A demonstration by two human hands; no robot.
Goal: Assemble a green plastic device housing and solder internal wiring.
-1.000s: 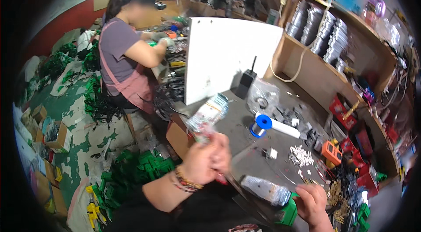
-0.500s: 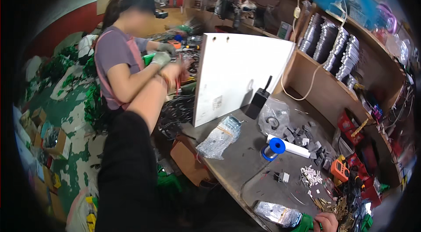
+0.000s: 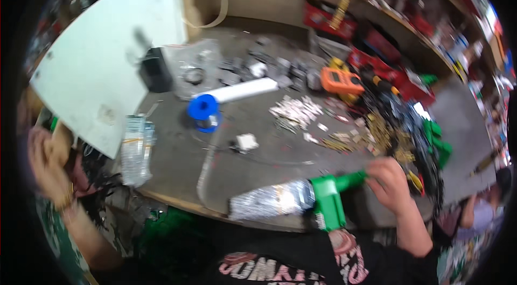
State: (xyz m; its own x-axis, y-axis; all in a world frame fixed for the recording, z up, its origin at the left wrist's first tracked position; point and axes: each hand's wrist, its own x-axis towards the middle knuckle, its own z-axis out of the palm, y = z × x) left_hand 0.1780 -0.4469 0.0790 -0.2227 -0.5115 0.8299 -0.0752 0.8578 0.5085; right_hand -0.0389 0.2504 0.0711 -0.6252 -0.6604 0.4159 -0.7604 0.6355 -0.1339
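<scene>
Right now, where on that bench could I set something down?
The bench has a bare patch between the silver wrapped pack at left and the white block, below the blue spool. More grey surface shows at far right, beyond the green pieces. It's crowded around the orange device, with the red tray, brass-coloured pieces and dark cables.

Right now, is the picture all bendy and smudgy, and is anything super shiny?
In the head view, the top edge of the white board bows; in the same head view, the left hand is smeared with blur; also in the head view, bright glare hits the silvery wrapped bundle beside the green piece.
</scene>
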